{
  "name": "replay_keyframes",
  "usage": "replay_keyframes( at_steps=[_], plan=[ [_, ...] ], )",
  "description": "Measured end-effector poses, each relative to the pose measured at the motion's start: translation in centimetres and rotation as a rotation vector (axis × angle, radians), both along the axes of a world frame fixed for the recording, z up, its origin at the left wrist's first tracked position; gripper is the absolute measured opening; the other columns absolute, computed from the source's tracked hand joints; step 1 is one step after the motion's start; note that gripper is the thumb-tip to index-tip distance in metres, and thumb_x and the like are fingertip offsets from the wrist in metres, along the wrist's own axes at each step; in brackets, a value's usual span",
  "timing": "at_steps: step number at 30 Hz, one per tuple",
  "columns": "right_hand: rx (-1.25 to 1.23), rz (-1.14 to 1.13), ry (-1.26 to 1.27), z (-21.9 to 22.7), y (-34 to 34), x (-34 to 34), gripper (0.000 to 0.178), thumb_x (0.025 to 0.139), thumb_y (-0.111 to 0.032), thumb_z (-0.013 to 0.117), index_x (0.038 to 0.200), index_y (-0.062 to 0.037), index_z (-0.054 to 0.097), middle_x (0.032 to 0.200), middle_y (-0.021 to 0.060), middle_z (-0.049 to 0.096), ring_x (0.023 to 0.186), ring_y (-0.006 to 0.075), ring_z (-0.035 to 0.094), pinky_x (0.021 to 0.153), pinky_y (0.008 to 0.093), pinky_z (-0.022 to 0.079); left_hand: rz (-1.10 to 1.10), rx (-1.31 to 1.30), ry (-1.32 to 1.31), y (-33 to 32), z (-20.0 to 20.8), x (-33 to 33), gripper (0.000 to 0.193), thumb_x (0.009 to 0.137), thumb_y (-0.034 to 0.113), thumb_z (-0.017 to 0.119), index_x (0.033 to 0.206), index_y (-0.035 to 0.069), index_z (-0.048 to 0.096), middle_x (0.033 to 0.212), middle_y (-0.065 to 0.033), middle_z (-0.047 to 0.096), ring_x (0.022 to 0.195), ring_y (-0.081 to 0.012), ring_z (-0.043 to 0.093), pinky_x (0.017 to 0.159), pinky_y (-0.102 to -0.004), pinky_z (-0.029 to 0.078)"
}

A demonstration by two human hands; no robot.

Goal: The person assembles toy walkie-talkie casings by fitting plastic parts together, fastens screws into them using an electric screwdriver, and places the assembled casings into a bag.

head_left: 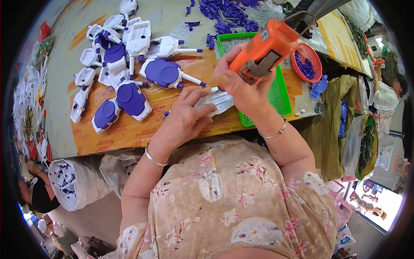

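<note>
My right hand (250, 90) grips an orange electric screwdriver (265, 47), its tip pointing down at a white plastic housing (219, 102). The housing lies open side up near the table's front edge. My left hand (186, 113) holds it from the left, fingers closed over its edge; a purple tip shows beside the wrist. Whether the bit touches a screw is hidden by my fingers. Beyond my left hand, several white-and-purple toy-like units (161, 73) lie piled, some purple side up, others showing white hollow backs.
A green basket (281, 101), partly behind my right hand, holds small metal screws at its far end. A red basket (318, 74) of purple pieces stands to its right. Loose purple parts (226, 15) lie at the back. Stuffed sacks (92, 179) flank the table; another person (43, 190) is at far left.
</note>
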State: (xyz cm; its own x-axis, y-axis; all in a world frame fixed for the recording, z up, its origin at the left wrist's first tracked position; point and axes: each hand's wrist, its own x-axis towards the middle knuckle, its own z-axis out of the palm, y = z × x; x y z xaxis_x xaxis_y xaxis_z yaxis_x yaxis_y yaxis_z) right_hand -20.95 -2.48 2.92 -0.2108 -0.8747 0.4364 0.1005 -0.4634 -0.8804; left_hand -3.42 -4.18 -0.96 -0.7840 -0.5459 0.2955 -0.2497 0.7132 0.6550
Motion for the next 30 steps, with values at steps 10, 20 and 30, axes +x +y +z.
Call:
replay_keyframes(
  at_steps=[10,20,30],
  plan=[
    [0.049,-0.031,0.086,-1.6,-0.6,-0.1,0.017,0.077,0.003,0.069,0.087,-0.0014,0.056,0.076,0.0016,0.060,0.063,0.0067,0.054,0.054,0.0213,0.044,0.006,-0.011,0.002,0.0,-0.2,0.0,0.034,0.063,0.001,0.075,0.096,0.005,0.066,0.118,-0.0146,0.056,0.111,-0.0350,0.050,0.092,-0.0419,0.046],
    [0.026,0.042,-0.052,-1.3,-0.7,0.3,0.023,0.078,-0.002,0.071,0.094,-0.0021,0.055,0.080,0.0012,0.060,0.071,0.0074,0.058,0.062,0.0232,0.050,-0.014,-0.018,0.011,-0.2,-0.1,-0.4,0.033,0.064,0.001,0.074,0.095,0.005,0.066,0.117,-0.0143,0.056,0.109,-0.0349,0.050,0.091,-0.0423,0.046],
    [-0.099,-0.279,0.054,0.8,0.0,-9.5,0.017,0.088,-0.015,0.064,0.088,-0.0001,0.056,0.067,0.0047,0.056,0.059,0.0141,0.055,0.057,0.0306,0.047,0.031,-0.015,-0.014,0.1,0.2,-0.5,0.034,0.060,0.001,0.077,0.092,0.006,0.066,0.115,-0.0166,0.056,0.108,-0.0372,0.052,0.089,-0.0432,0.046]
  ],
)
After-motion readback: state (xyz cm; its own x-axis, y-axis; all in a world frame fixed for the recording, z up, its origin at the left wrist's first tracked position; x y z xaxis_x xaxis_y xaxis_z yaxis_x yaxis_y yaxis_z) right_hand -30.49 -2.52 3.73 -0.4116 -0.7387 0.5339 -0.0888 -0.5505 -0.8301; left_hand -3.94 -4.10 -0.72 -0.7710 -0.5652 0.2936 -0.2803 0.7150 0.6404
